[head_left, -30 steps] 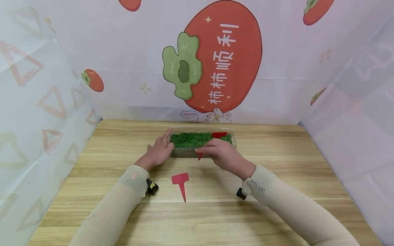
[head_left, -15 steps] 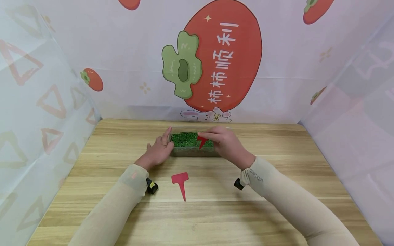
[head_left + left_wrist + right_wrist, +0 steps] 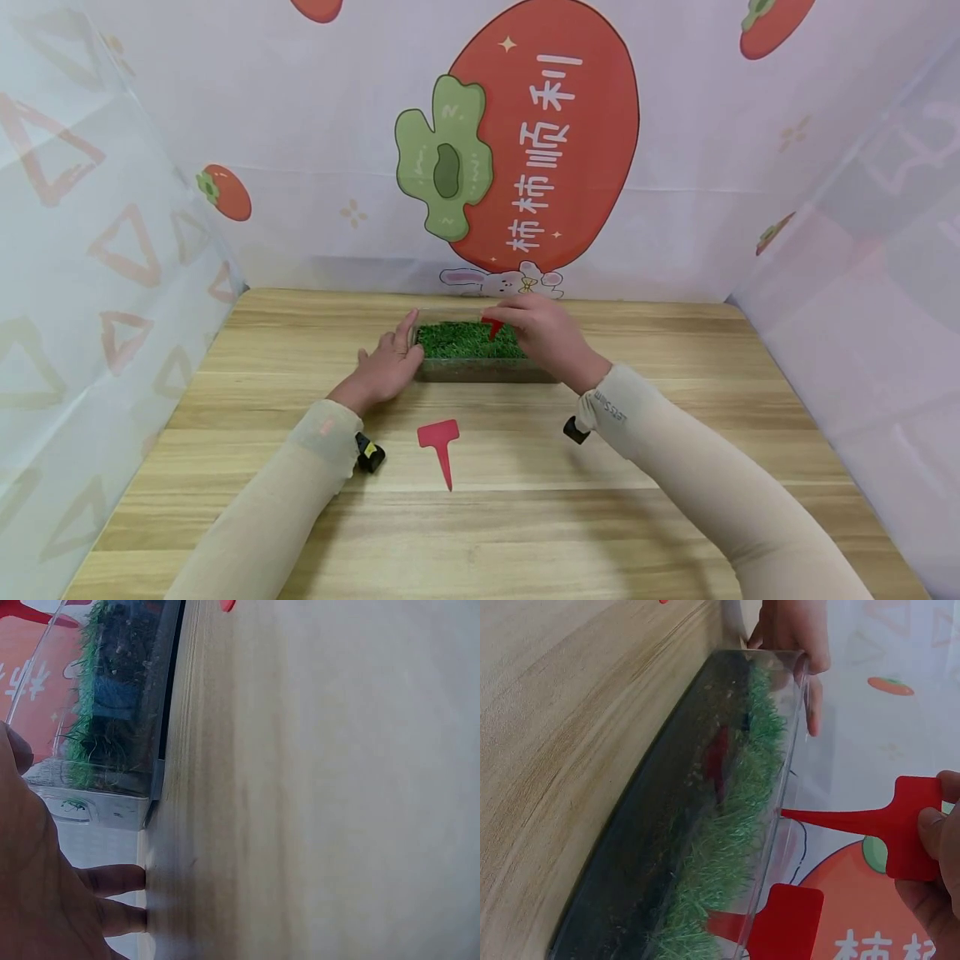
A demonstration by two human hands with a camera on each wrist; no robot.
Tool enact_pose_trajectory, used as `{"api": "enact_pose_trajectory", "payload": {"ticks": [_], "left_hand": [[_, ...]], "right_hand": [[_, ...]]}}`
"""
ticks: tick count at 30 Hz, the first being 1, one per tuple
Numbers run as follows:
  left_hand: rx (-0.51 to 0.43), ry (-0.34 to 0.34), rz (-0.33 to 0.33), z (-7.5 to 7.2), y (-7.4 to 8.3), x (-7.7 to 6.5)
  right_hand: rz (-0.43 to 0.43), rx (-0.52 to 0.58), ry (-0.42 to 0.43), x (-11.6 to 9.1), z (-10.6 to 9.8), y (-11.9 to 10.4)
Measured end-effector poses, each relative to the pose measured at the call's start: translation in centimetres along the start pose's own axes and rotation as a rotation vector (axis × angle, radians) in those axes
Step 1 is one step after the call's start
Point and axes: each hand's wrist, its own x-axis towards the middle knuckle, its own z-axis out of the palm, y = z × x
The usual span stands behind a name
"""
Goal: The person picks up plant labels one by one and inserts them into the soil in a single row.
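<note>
In the head view, a clear planter box [image 3: 487, 371] of green artificial grass [image 3: 457, 340] stands at the back of the table. My left hand [image 3: 387, 369] rests against its left end, thumb and index finger at the rim; the left wrist view has other fingers straight down to the table. My right hand [image 3: 551, 333] pinches the broad head of a red T-shaped plant label [image 3: 911, 825] above the grass, its pointed tip at the rim in the right wrist view. Another red label [image 3: 787, 922] stands in the grass, hidden behind my right hand in the head view.
A third T-shaped label [image 3: 438, 435], pinkish red, lies flat on the wooden table [image 3: 480, 533] in front of the box, its point towards me. Behind the table hangs a white backdrop [image 3: 322, 125] with persimmon prints. Similar sheets close off both sides.
My right hand has lifted the red label from in front of the box up and back to over the grass. My left hand has stayed at the box's left end.
</note>
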Motion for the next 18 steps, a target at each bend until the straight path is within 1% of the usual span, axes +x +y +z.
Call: {"api": "enact_pose_trajectory", "payload": {"ticks": [8,14,18], "left_hand": [[0.002,0.007,0.003,0.0,0.0,0.0],[0.003,0.004,-0.002,0.0,0.1,-0.1],[0.005,0.005,-0.008,0.0,0.2,-0.2]], "right_hand": [[0.040,-0.016,-0.051,0.3,1.2,0.6],[0.076,0.003,-0.088,0.4,1.8,0.9],[0.108,0.003,-0.129,0.5,2.1,0.8]]}}
